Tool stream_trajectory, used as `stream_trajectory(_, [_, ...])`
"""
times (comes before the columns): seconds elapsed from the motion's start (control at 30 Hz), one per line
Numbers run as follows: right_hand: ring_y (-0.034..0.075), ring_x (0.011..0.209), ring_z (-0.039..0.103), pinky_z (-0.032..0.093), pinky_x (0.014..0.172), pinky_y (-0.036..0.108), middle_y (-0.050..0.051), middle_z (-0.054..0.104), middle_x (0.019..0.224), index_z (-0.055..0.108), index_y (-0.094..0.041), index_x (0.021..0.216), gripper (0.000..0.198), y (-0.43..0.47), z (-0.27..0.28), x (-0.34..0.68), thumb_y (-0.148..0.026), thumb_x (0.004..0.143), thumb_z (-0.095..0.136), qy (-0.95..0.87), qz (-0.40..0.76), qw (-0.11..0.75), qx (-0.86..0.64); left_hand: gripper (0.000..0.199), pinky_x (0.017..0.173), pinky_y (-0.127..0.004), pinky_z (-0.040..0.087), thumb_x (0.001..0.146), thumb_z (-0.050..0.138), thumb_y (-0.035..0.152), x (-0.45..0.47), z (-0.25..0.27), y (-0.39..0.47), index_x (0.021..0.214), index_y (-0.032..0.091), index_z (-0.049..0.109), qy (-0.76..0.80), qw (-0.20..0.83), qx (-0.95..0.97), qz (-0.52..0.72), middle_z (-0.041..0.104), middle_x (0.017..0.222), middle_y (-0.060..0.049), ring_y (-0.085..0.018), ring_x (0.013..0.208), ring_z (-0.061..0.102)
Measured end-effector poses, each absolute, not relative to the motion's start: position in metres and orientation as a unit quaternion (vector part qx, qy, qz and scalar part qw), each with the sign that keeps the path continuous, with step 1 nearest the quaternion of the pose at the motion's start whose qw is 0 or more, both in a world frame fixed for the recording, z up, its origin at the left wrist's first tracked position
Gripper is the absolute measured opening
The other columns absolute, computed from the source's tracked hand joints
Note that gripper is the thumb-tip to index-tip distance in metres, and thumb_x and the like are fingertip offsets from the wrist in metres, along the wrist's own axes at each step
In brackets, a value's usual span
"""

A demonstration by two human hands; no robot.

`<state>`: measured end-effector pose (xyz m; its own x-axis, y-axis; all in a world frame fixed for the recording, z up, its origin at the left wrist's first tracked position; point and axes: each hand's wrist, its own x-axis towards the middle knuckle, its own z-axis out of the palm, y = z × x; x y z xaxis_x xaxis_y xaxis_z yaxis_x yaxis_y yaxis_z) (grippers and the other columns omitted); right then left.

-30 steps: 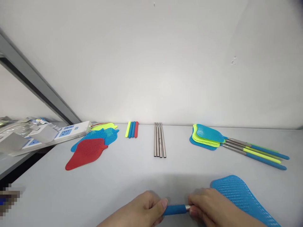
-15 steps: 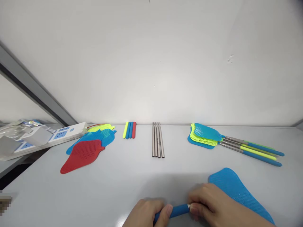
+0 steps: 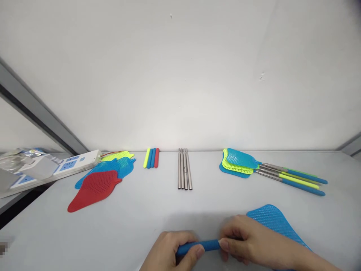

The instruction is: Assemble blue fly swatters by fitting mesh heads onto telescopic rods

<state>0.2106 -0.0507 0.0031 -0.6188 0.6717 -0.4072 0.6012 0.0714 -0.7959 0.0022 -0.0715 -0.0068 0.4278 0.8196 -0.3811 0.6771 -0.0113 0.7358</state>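
Low in the head view, my left hand (image 3: 177, 250) is closed around a blue foam handle (image 3: 210, 245), its thumb lying along the side. My right hand (image 3: 239, 239) pinches at the handle's right end; whether a rod sits inside that end is hidden by the fingers. Under and behind my right forearm lies a blue mesh fly swatter head (image 3: 276, 220), partly covered by the arm. Beyond my hands, several metal rods (image 3: 184, 171) lie side by side.
Several loose handles (image 3: 151, 158) lie left of the rods. Farther left are a red swatter head (image 3: 94, 188), blue heads (image 3: 124, 165) and a yellow one (image 3: 117, 155), beside a white power strip (image 3: 73, 162). Several assembled fly swatters (image 3: 270, 169) are stacked at right, near the wall (image 3: 180, 75).
Both hands stay at the blue handle, which now lies more level. My right fingers have shifted at its end. The whole view has moved slightly.
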Motion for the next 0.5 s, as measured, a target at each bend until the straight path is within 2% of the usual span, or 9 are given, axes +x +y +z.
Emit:
stream_trajectory(0.33, [0.007, 0.048, 0.042, 0.032, 0.048, 0.017, -0.002, 0.045, 0.050, 0.064, -0.014, 0.075, 0.030, -0.0463, -0.0048, 0.2133, -0.032, 0.080, 0.040, -0.701, 0.582, 0.050, -0.410, 0.029, 0.044, -0.018, 0.023, 0.077, 0.041, 0.037, 0.0048, -0.0041, -0.0727, 0.065, 0.016, 0.057, 0.549, 0.428, 0.711, 0.100, 0.036, 0.051, 0.003, -0.008, 0.049, 0.031])
stream_trajectory(0.5, [0.007, 0.050, 0.037, 0.027, 0.047, 0.017, -0.003, 0.044, 0.054, 0.064, -0.015, 0.074, 0.028, -0.0447, -0.0050, 0.2159, -0.033, 0.079, 0.043, -0.699, 0.585, 0.048, -0.409, 0.031, 0.044, -0.017, 0.028, 0.080, 0.040, 0.037, 0.0031, -0.0088, -0.0739, 0.067, 0.017, 0.059, 0.519, 0.374, 0.759, 0.121, 0.047, 0.053, 0.001, -0.009, 0.049, 0.040])
